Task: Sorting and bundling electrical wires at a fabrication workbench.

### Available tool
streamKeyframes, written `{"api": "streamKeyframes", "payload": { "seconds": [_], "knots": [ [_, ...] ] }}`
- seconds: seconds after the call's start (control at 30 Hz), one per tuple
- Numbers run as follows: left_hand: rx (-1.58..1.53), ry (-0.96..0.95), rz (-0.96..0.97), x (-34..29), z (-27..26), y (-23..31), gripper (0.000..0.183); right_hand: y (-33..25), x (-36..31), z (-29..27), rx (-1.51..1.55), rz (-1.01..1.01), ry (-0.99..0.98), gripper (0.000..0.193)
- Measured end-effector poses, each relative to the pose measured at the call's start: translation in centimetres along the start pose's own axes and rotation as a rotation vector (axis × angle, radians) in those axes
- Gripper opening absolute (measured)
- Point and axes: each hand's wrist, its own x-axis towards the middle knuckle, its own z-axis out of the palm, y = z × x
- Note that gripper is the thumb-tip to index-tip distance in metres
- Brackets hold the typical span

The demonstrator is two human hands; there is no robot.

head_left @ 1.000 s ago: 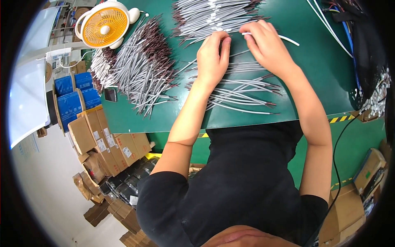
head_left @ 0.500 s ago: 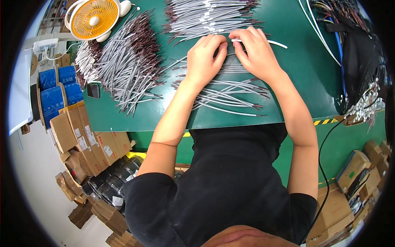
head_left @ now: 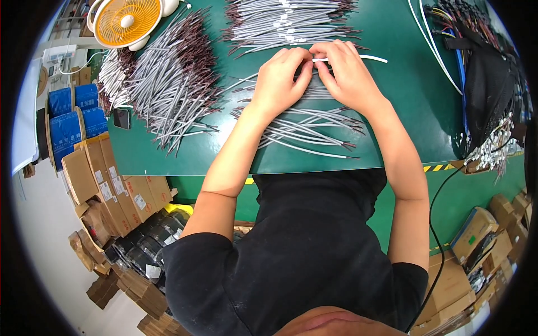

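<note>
Right hand [head_left: 347, 78] pinches a pale cable [head_left: 373, 58], one end sticking out to the right; left hand [head_left: 279, 81] has its fingertips at the other end, contact unclear. Green worktop [head_left: 412, 120]: loose grey cables [head_left: 305, 130] nearer the body, banded cable stack [head_left: 260, 35] beyond the hands, messy cable pile [head_left: 168, 81] at left with orange-and-white fan [head_left: 128, 21] and phone [head_left: 121, 119] beside it.
</note>
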Motion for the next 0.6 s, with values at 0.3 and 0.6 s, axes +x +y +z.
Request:
{"api": "streamKeyframes", "payload": {
  "seconds": [0.3, 0.6],
  "knots": [
    [0.067, 0.047, 0.035, -0.35, 0.39, 0.27, 0.027, -0.03, -0.42, 0.60, 0.189, -0.028, -0.006, 0.046],
    [-0.028, 0.025, 0.062, 0.12, 0.16, 0.17, 0.010, 0.23, -0.13, 0.09, 0.103, -0.017, -0.020, 0.056]
  ]
}}
